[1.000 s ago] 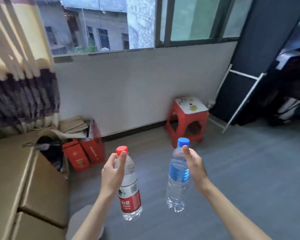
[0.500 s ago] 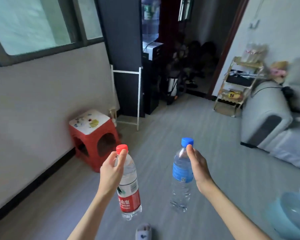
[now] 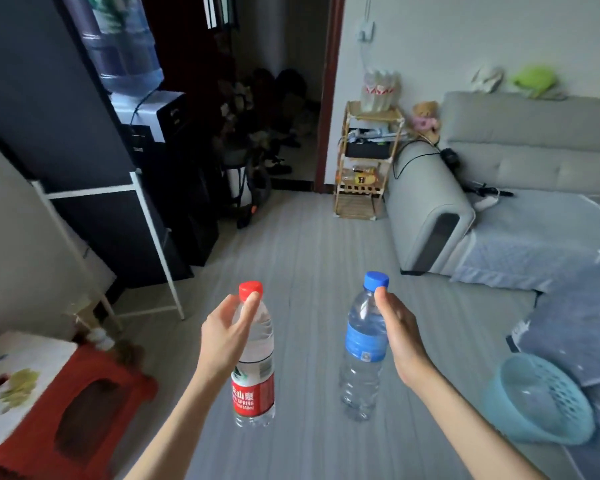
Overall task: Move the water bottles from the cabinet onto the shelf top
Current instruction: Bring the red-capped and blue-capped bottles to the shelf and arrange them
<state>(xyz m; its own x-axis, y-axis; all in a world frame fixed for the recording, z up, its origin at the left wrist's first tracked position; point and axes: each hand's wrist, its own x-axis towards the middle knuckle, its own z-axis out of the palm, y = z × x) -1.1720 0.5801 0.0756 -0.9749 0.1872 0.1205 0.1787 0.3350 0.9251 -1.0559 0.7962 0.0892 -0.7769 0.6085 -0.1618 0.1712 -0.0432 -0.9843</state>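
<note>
My left hand (image 3: 224,337) grips the upper part of a clear water bottle with a red cap and red label (image 3: 255,382), held upright above the floor. My right hand (image 3: 400,332) grips a clear bottle with a blue cap and blue label (image 3: 361,355) by its neck, also upright. Far ahead, a small bamboo shelf (image 3: 369,157) stands beside the doorway, and several water bottles (image 3: 380,90) stand on its top tier. The cabinet is out of view.
A grey sofa (image 3: 499,174) runs along the right with a blue blanket hanging off it. A light blue plastic basket (image 3: 541,400) lies at the lower right. A red stool (image 3: 66,407) stands at the lower left. A water dispenser (image 3: 146,109) and white rack (image 3: 146,216) line the left.
The view has swung to the right, from the window wall to the doorway, shelf and sofa. Both hands keep their bottles in the same grip in front of me.
</note>
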